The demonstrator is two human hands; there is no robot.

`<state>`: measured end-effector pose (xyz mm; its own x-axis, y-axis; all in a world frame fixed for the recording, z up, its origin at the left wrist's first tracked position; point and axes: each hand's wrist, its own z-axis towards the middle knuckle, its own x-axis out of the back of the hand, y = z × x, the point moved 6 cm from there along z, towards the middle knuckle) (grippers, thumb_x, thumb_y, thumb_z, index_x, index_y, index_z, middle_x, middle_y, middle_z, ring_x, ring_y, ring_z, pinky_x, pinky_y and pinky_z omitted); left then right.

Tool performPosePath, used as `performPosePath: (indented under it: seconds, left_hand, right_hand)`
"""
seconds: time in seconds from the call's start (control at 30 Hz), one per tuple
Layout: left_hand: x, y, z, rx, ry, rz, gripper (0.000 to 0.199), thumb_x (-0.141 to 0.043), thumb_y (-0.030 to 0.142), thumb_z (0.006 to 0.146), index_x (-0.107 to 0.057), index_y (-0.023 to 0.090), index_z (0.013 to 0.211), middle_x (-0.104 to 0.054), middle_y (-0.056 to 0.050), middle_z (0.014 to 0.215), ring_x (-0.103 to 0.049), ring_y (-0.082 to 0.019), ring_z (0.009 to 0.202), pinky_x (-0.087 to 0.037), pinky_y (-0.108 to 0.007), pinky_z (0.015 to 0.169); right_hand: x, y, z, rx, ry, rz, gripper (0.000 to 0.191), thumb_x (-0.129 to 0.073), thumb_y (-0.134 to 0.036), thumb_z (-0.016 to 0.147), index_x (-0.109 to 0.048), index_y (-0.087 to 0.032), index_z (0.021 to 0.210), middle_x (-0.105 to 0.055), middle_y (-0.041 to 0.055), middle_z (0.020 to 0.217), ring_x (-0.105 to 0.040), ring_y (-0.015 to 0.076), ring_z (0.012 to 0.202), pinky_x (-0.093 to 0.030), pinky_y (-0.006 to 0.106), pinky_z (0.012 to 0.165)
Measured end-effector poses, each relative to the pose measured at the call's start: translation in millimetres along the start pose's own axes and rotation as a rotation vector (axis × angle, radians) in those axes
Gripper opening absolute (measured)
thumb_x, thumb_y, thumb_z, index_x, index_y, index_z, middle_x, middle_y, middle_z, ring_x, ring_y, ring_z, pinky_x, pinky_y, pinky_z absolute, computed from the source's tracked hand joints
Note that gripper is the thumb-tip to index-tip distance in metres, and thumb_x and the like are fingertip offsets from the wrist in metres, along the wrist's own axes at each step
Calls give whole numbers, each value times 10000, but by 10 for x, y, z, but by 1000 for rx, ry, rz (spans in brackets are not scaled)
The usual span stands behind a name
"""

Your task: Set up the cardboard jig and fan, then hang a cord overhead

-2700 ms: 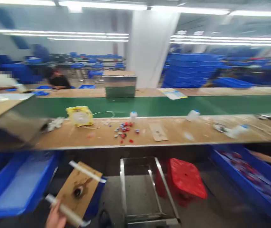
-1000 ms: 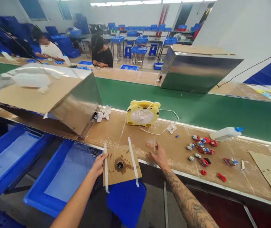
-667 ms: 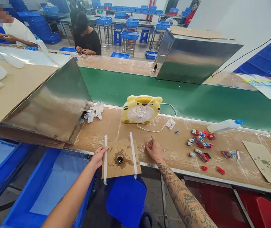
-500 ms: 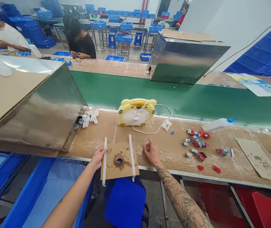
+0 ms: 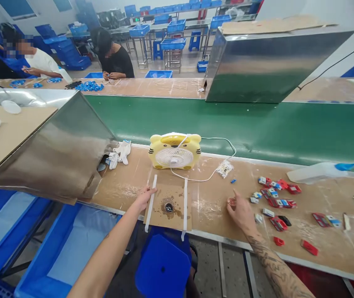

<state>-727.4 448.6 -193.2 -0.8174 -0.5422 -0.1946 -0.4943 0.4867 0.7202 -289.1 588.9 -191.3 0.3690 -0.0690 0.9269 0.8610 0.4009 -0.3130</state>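
My left hand (image 5: 145, 197) is closed on the left edge of a square cardboard piece (image 5: 179, 219) with two white tape strips, at the table's front edge. Amid wet brown stains on the cardboard is a small dark round dish (image 5: 169, 207) that looks to have shiny liquid in it. To the right, my right hand (image 5: 242, 212) is closed around a small, round, clear reddish thing (image 5: 232, 201), its kind unclear, low over the table. Several red, white and blue toy cars (image 5: 278, 192) lie just to its right.
A yellow animal-faced fan (image 5: 174, 153) with a white cord stands behind the cardboard. White gloves (image 5: 120, 154) lie by a metal box (image 5: 55, 145) on the left. A squeeze bottle (image 5: 316, 172) lies at right. Beyond the green belt (image 5: 164, 118), two people sit working.
My right hand has moved right, away from the cardboard and closer to the toy cars. The cardboard now sits farther onto the table, my left hand still on its edge. The view has shifted.
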Motion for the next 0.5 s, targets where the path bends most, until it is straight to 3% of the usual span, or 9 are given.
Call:
performPosePath:
  seconds: [0.13, 0.2, 0.27, 0.33, 0.4, 0.5]
  left_hand:
    - [-71, -28, 44, 6, 3, 43, 380, -892, 326, 624, -663, 153, 873, -756, -79, 829, -715, -208, 753, -575, -286, 684]
    - [-66, -41, 46, 19, 3, 59, 379, -884, 342, 627, -655, 152, 862, -753, -76, 817, -704, -199, 706, -569, -284, 649]
    - [-42, -53, 52, 27, 6, 65, 378, -869, 363, 641, -650, 151, 863, -748, -71, 795, -696, -193, 677, -566, -285, 633]
    - [-16, -68, 70, 32, 2, 61, 403, -866, 380, 641, -646, 152, 890, -747, -67, 795, -698, -194, 684, -569, -287, 642]
    - [4, -87, 96, 36, -8, 49, 448, -876, 390, 622, -644, 149, 921, -751, -70, 815, -705, -199, 708, -574, -294, 661]
    - [20, -113, 127, 34, -18, 23, 480, -882, 411, 603, -651, 146, 930, -754, -76, 836, -708, -199, 724, -577, -302, 681]
  right_hand:
    - [69, 82, -60, -14, 0, -5, 657, -483, -399, 864, -409, -80, 1433, -627, 147, 1000, -553, 320, 941, -476, 467, 898]
    - [189, -19, -7, -39, 46, 6, 673, -484, -482, 869, -438, -88, 1412, -607, 174, 1074, -539, 351, 1010, -467, 507, 925]
    - [390, -269, 193, -23, 80, 79, 669, -477, -553, 892, -456, -116, 1397, -592, 181, 1144, -537, 361, 1062, -459, 523, 947]
    - [693, -708, 565, 67, 96, 215, 634, -506, -573, 911, -460, -161, 1391, -575, 166, 1229, -535, 342, 1129, -445, 505, 995]
    - [1087, -1303, 1060, 208, 137, 336, 577, -551, -546, 921, -473, -200, 1376, -559, 143, 1283, -517, 310, 1194, -426, 464, 1045]
    - [1551, -2300, 1827, 449, 167, 272, 632, -607, -565, 896, -468, -201, 1393, -526, 152, 1344, -474, 320, 1249, -391, 470, 1072]
